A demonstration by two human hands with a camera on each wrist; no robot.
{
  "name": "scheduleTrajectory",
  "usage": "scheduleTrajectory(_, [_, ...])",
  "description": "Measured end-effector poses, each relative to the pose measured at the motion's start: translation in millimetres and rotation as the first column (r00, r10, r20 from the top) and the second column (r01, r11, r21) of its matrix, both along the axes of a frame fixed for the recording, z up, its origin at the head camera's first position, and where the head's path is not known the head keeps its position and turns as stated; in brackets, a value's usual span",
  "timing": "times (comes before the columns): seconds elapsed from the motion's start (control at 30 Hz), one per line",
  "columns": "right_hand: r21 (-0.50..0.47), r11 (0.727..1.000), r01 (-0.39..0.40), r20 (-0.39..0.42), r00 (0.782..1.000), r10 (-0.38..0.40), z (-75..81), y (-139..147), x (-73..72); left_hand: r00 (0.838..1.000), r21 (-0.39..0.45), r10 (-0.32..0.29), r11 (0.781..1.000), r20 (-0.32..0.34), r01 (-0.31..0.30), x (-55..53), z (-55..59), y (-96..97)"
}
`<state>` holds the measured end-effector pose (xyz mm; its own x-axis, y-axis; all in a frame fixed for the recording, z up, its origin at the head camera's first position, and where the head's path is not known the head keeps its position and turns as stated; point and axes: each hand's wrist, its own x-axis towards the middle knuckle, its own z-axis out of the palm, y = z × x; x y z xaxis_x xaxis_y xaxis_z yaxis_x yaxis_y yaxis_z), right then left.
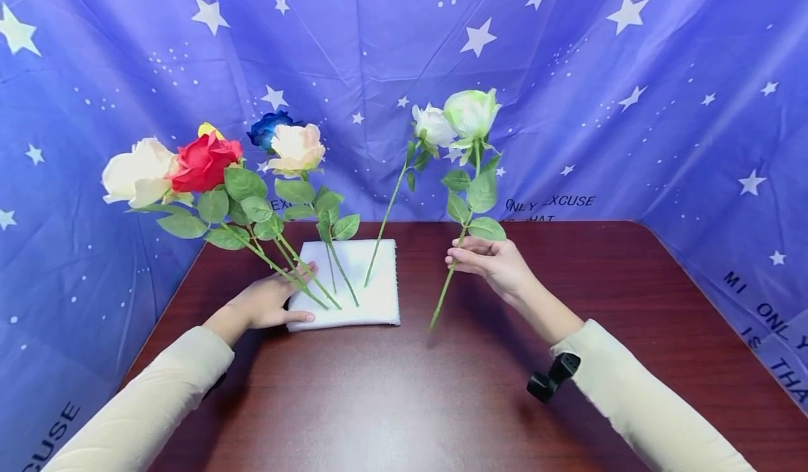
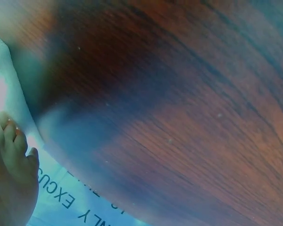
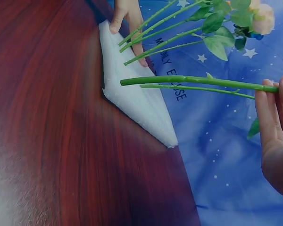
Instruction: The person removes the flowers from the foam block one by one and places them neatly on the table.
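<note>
My right hand [image 1: 492, 265] pinches the stem of a green-tinged white rose [image 1: 472, 116], its bloom up and its lower stem end apart from the table. In the right wrist view that bare stem [image 3: 198, 81] passes in front of the white foam block [image 1: 379, 304]. My left hand [image 1: 271, 300] rests on the block's left side with the thumb spread along its near edge. Several roses stand tilted in the foam: a cream one [image 1: 137, 172], a red one [image 1: 207, 160], a pale pink one [image 1: 297, 148], a blue one [image 1: 270, 128] and a white one [image 1: 433, 127].
The foam lies on a dark red-brown wooden table [image 1: 379, 402]. A blue cloth with white stars [image 1: 360, 37] hangs behind and at both sides. Something yellow [image 1: 210, 130] peeks out behind the red rose. A black wrist device [image 1: 554, 376] sits at the right sleeve.
</note>
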<state>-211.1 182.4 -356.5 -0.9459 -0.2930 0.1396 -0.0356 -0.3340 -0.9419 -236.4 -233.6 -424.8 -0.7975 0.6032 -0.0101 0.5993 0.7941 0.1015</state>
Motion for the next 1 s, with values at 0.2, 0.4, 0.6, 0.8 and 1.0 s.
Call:
scheduleTrajectory(0.2, [0.036,0.999,-0.006,-0.057,0.998,0.008,0.4,15.7,12.1,1.0,0.021,0.011,1.0,0.014,-0.011,1.2,1.0,0.7])
scheduleTrajectory(0.4, [0.024,1.0,-0.018,-0.045,0.999,0.019,-2.2,29.9,22.7,0.999,0.032,0.024,0.999,0.031,-0.025,1.0,-0.2,-0.3])
scheduleTrajectory(0.6, [0.036,0.999,0.015,-0.006,1.0,-0.014,-4.3,42.1,31.4,0.999,0.036,0.031,0.999,0.036,-0.032,0.6,-1.1,-1.1])
scheduleTrajectory(0.8, [0.055,0.998,0.043,0.017,0.999,-0.044,-9.3,55.7,34.7,1.0,0.036,0.011,0.999,0.01,-0.012,0.5,-0.8,-0.4])
scheduleTrajectory(1.0, [0.076,0.996,0.052,0.009,0.999,-0.053,-11.9,70.5,33.7,1.0,0.029,0.009,1.0,0.004,-0.009,0.7,-0.2,-0.5])
